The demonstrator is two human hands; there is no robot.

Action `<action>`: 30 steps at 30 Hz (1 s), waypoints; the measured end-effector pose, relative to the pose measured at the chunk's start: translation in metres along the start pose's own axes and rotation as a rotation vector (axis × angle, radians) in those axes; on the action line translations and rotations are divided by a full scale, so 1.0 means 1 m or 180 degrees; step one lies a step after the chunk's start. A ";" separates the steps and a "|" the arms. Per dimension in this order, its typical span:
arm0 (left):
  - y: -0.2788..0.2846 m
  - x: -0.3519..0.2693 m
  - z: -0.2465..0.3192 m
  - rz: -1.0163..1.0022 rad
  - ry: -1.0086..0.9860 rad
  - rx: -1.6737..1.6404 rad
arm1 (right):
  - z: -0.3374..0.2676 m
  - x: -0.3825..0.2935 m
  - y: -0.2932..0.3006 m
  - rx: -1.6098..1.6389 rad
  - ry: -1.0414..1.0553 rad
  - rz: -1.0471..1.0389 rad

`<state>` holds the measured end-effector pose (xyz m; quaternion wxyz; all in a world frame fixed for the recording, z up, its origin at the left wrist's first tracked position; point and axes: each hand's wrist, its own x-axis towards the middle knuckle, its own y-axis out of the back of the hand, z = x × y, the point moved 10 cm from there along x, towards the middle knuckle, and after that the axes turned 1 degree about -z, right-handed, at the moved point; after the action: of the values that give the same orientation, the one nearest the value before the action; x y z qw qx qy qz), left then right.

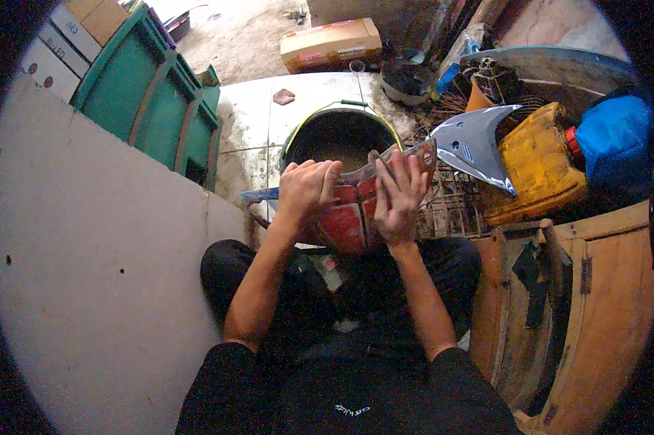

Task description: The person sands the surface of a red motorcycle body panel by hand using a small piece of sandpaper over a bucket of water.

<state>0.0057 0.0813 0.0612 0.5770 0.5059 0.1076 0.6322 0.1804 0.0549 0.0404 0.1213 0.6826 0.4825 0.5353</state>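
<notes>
A red plastic panel [340, 220] with dark seams, like a motorcycle fairing, lies across my lap; its narrow left end is blue. My left hand [308, 187] grips its upper edge, thumb side toward the middle. Flat on the panel's right part rests my right hand [403, 196], fingers spread and slightly blurred. A small dark strip shows by its index finger; whether the hand holds it is unclear. Just beyond the panel stands a black bucket [340, 122] with a yellow-green handle, partly hidden by the panel and hands.
A white board [98, 234] and a green plastic crate [147, 92] flank my left. On the right are a silver-grey fairing panel [471, 138], a yellow jerrycan [544, 163], a blue bag [612, 138] and a wooden cabinet [610, 304]. A cardboard box [332, 46] lies beyond the tiles.
</notes>
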 end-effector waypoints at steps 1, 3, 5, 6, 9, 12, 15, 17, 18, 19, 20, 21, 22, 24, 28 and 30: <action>0.002 0.000 0.000 0.0012 -0.0006 -0.0001 | -0.001 -0.003 0.001 -0.0003 0.0010 0.0009; -0.003 -0.004 -0.001 -0.0225 -0.0015 0.0127 | -0.035 -0.021 -0.014 0.0321 0.0930 -0.0608; -0.004 0.000 -0.001 -0.0191 -0.0144 0.0062 | -0.033 -0.017 -0.012 0.0350 0.0853 -0.0503; -0.003 0.000 0.004 -0.0169 -0.0259 -0.0012 | -0.019 -0.005 -0.005 0.0221 0.0466 -0.0267; -0.001 -0.002 0.013 -0.0139 -0.0229 0.0180 | -0.004 0.000 0.008 -0.0059 0.0052 0.0079; -0.003 -0.007 0.004 -0.0196 -0.0104 0.0142 | -0.032 -0.021 -0.010 0.0272 0.0730 -0.0478; -0.004 -0.004 0.008 -0.0144 -0.0258 0.0123 | 0.007 0.003 0.003 0.0087 -0.0196 0.0039; -0.005 -0.006 0.012 -0.0213 -0.0189 0.0193 | 0.014 0.001 0.002 -0.0093 -0.0249 0.0048; -0.004 -0.005 0.013 -0.0262 -0.0136 0.0275 | 0.000 -0.004 0.000 0.0120 0.0130 -0.0107; -0.004 -0.005 0.012 -0.0247 -0.0148 0.0276 | -0.014 -0.010 -0.003 0.0331 0.0511 -0.0264; -0.002 -0.005 0.009 -0.0173 -0.0182 0.0184 | -0.016 -0.013 -0.006 0.0227 0.0576 -0.0374; -0.002 -0.007 0.009 -0.0120 -0.0217 0.0085 | -0.014 -0.008 -0.006 0.0217 0.0565 -0.0367; -0.002 -0.006 0.010 -0.0138 -0.0214 0.0084 | 0.005 0.002 -0.001 0.0211 0.0049 -0.0100; -0.001 -0.002 0.018 -0.0029 -0.0375 0.0190 | 0.031 0.011 0.007 0.0067 -0.0435 0.0189; -0.001 -0.005 0.015 -0.0027 -0.0249 0.0256 | -0.015 -0.016 -0.004 0.0235 0.0576 -0.0290; -0.003 -0.006 0.006 -0.0118 -0.0239 0.0207 | 0.002 -0.001 0.000 0.0250 0.0156 -0.0074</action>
<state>0.0117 0.0746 0.0588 0.5755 0.5457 0.1157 0.5981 0.1824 0.0549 0.0392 0.0888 0.6679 0.5139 0.5310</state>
